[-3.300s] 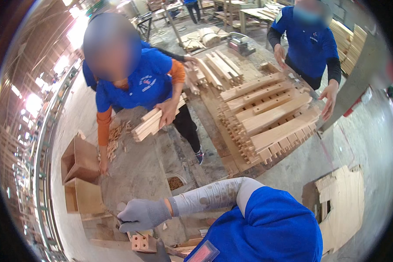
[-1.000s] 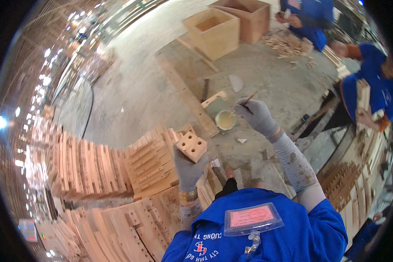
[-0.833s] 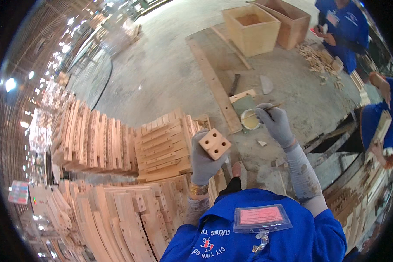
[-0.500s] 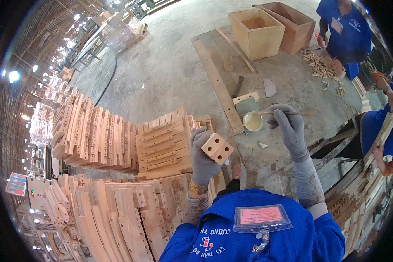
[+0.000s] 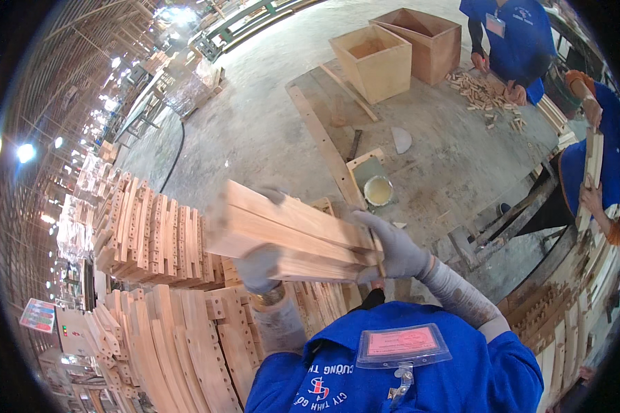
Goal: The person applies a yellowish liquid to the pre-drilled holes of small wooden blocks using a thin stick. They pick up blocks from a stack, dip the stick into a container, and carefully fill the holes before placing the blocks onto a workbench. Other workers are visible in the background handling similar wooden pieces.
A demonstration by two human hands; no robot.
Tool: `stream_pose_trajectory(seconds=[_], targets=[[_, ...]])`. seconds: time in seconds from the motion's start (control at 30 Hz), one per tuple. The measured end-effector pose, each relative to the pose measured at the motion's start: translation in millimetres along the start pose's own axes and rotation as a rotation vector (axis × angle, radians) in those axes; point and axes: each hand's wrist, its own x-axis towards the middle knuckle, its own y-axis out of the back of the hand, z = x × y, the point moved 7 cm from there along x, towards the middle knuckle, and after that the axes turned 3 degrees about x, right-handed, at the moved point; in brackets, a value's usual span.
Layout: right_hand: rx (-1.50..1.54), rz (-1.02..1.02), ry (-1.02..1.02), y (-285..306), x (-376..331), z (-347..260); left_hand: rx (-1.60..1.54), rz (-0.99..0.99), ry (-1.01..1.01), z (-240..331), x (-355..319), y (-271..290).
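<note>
A bundle of long, pale wooden pieces (image 5: 293, 227) lies crosswise in front of my chest, slightly blurred by motion. My left hand (image 5: 258, 268), in a grey glove, is wrapped round its left part, with fingertips showing over the far side. At the other end my gloved right hand (image 5: 398, 244) closes on the pieces. A thin stick, like the brush handle seen earlier, shows beside the right fingers; its tip is hidden. Beyond the bundle, a cup of cream-coloured liquid (image 5: 378, 191) stands on the worktable (image 5: 434, 172).
Stacks of drilled wooden pieces (image 5: 158, 234) stand at left, with more curved pieces (image 5: 179, 344) nearer. Two wooden boxes (image 5: 375, 72) sit at the table's far side. A co-worker handles a dowel pile (image 5: 486, 93); another at right holds a wooden piece (image 5: 592, 165).
The bundle has swung from end-on to lying crosswise. My right hand has come from beside the cup, where it held a brush, down-left to the bundle's end.
</note>
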Motion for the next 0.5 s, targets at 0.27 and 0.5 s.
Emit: stream_pose_trajectory(seconds=[0.27, 0.5], targets=[[-0.002, 0.121, 0.197, 23, 7, -73, -0.255, 0.117, -0.182, 66, 71, -21], [0.200, 0.204, 0.085, 19, 23, -58, -0.004, 0.044, -0.146, 49, 98, -16]])
